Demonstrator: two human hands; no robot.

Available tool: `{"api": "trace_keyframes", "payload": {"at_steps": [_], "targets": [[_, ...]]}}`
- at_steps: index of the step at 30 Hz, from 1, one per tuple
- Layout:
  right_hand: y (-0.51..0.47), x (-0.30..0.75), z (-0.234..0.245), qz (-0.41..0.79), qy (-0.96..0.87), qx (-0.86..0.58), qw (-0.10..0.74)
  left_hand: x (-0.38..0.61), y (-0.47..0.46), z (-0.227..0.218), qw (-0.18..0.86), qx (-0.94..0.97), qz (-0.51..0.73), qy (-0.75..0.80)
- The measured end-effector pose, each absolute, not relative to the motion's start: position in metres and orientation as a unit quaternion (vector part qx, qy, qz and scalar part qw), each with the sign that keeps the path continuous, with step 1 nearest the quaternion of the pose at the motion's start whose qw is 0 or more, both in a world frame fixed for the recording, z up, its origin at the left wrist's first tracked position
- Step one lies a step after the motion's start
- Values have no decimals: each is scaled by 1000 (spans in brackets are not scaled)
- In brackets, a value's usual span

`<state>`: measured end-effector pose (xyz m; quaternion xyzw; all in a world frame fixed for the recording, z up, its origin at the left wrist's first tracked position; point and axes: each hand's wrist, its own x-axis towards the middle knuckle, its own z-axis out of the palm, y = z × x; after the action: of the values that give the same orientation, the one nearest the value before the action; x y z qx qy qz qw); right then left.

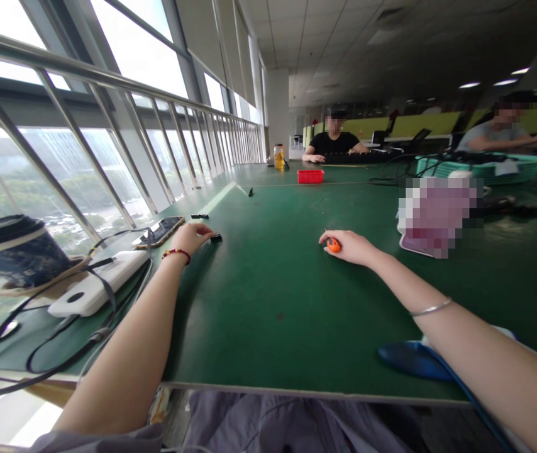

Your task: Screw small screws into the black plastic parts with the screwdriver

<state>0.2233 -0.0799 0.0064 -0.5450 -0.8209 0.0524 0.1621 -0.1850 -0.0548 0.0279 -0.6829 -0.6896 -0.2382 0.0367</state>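
Note:
On the left side of the green table [268,283], my left hand [193,239] pinches a small black part [216,238] between thumb and fingertips, low over the surface. Its exact kind is too small to make out. My right hand [351,246] rests farther right with its fingers wrapped round an orange-and-black screwdriver [333,245]. The rounded handle end faces me, and most of the shaft is hidden. Beyond my left hand lie a similar black piece [199,216] and another small black piece [250,192].
At left are a phone [160,231], a white power bank [96,283] with cables and a lidded cup [18,251]. A red basket [310,176], a jar [278,156] and a green basket [480,168] stand farther back. Two people sit beyond. Blue cloth-like material [412,360] lies under my right forearm.

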Motion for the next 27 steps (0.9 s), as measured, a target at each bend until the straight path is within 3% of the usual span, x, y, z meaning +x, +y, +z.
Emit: {"api": "trace_keyframes", "payload": {"at_steps": [27], "targets": [[-81, 222, 7, 44, -822, -545, 158, -188, -49, 19, -14, -701, -243, -671]]}}
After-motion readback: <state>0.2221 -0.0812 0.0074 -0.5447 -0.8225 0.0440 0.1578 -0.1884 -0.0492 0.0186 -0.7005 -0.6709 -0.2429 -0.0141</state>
